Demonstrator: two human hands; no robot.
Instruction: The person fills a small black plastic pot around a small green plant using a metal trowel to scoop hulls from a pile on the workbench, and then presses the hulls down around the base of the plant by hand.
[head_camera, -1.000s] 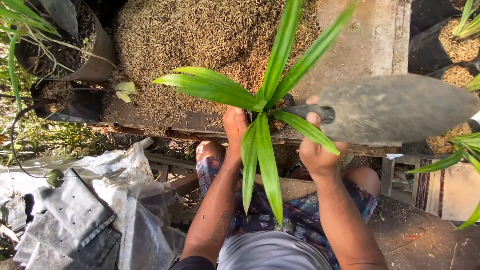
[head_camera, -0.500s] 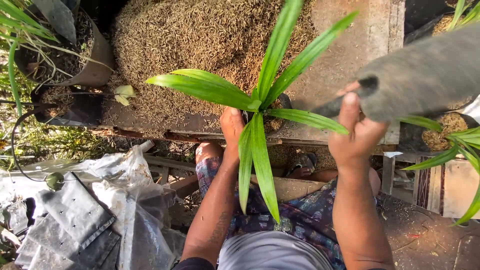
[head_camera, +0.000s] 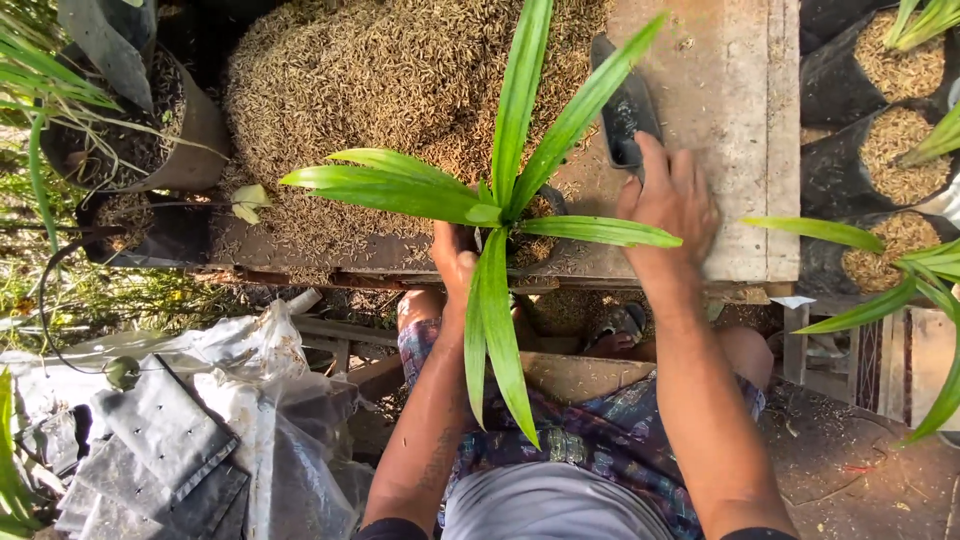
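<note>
Potting bench seen from above. The left hand (head_camera: 455, 262) grips the base of the seedling (head_camera: 497, 205), upright in its bag beside the husk heap (head_camera: 380, 90). The right hand (head_camera: 672, 200), fingers closed around the trowel (head_camera: 624, 105), has lowered it from mid-air onto the board (head_camera: 730, 130), blade pointing away.

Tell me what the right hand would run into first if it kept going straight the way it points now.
The right hand points away from the body, up the wooden board, with its grip on the trowel. Past the trowel's tip the board looks bare to the picture's top edge, though depth is unclear.
</note>
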